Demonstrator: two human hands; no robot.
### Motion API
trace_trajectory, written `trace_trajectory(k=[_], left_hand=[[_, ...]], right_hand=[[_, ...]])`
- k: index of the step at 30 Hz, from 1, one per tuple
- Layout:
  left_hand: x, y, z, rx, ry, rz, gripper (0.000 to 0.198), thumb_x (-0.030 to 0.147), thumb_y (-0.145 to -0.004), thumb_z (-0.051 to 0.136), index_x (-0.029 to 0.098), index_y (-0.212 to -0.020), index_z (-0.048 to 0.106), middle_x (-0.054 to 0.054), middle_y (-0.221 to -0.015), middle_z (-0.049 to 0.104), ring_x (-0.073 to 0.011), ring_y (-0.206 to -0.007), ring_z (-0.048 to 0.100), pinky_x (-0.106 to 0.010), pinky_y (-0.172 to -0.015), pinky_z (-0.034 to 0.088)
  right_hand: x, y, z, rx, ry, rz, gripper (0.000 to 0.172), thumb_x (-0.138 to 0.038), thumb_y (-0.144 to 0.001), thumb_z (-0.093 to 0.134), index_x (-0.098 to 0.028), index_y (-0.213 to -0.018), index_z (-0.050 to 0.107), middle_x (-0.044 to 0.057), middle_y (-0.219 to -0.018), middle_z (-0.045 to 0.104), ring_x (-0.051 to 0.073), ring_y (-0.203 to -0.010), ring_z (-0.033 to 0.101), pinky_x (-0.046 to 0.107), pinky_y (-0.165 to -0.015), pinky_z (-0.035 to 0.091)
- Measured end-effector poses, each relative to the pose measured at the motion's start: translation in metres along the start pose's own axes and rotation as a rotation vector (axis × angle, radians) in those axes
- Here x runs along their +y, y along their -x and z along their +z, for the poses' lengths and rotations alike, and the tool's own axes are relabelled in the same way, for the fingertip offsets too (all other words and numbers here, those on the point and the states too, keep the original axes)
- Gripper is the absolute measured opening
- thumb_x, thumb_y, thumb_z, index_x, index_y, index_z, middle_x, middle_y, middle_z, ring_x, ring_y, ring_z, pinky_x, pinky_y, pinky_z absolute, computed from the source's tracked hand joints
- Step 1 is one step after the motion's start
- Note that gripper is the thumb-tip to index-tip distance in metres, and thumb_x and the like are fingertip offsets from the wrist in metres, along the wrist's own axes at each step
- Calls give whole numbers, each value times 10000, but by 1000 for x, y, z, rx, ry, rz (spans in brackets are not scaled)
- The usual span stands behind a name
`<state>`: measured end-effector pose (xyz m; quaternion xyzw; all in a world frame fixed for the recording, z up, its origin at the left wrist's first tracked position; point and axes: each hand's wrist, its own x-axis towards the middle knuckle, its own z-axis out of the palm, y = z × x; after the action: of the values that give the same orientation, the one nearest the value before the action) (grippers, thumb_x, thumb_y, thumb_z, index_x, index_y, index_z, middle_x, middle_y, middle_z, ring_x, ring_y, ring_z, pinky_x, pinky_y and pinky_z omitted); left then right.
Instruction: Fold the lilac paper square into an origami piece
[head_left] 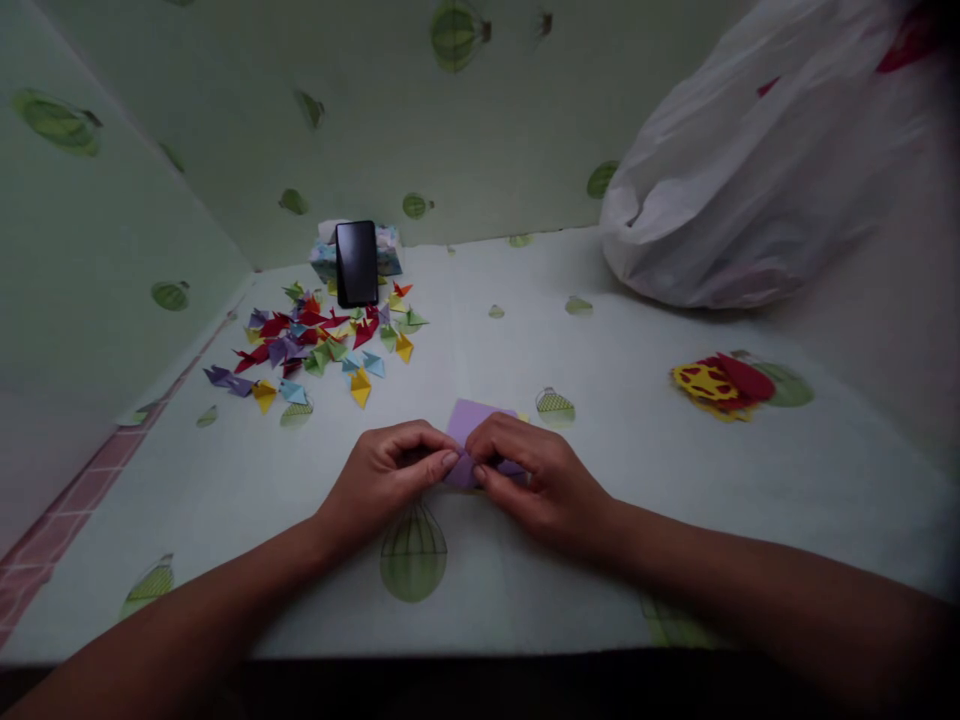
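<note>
Purple paper [466,416], seemingly being folded, is lying between the grips.
Left hand [371,475] and right hand [534,470] are pinching it, thumbs against fingers; its crease is probably needing pressing next.

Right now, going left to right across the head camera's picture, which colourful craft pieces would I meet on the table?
Scattered folded paper pieces → purple paper, held in the fingers → red and yellow cut-outs.
</note>
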<state>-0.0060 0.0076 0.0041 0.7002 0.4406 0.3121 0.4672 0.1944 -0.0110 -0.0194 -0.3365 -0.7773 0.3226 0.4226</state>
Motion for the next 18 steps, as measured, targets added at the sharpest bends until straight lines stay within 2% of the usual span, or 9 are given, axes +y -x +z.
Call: trace_trajectory(k=[7,18], left_hand=[[-1,2,1,33,-168,145,119,186,-849,637,155,-795,738,-28,-734,710,-128,-657,622,-234,-618,459],[-2,3,2,49,-204,264,100,123,-844,653,142,-800,741,-25,-730,721,-110,-651,645,-209,-613,476]], right_hand=[[0,0,1,23,43,-16,137,-53,-826,505,-171,-765,536,50,-765,596,164,-710,537,299,-647,415],[2,2,4,9,71,-43,127,-37,-831,499,-149,-794,546,84,-805,603,184,-751,553,312,-676,431]])
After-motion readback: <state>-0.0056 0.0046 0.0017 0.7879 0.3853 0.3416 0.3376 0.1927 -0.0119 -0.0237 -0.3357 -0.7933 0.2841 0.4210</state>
